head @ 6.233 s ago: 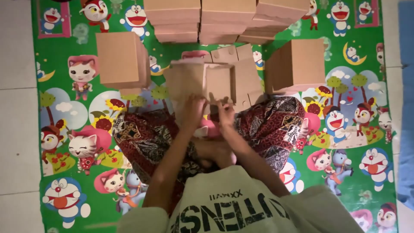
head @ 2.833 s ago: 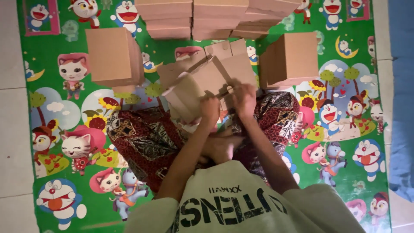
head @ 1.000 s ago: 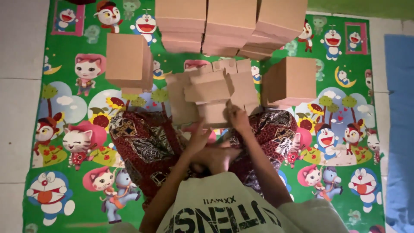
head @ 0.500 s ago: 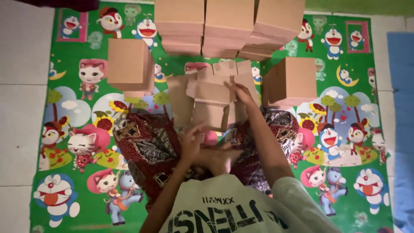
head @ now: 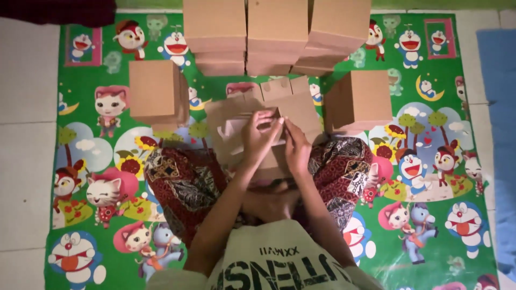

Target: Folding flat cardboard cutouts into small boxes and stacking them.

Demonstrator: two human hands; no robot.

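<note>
Since half a second ago your left hand [head: 258, 134] has come up from your lap to join your right hand [head: 297, 146] on the half-folded cardboard box [head: 269, 126], so both hands are now working on the same piece instead of one. From the head view, which is the only one you have, you are sitting cross-legged on the cartoon-print mat [head: 91, 161] with patterned cloth [head: 185, 185] over your knees, and the box is sitting in front of your lap, about the middle of the mat, its flaps [head: 285, 88] fanning towards the mat's far edge. Your left fingers are curling over a flap near the box's top, pinching or pressing it; your right hand is lying just beside them, fingertips against the same fold, closed on the cardboard as far as you can make out. That reads as both hands now shaping one fold together. Around the work, one finished box [head: 156, 91] is standing towards the mat's left side, another finished box [head: 359, 102] towards the right, and a stack of boxes [head: 277, 32] is lining the far edge. Pale floor tiles [head: 24, 107] are bordering the mat's left edge.
</note>
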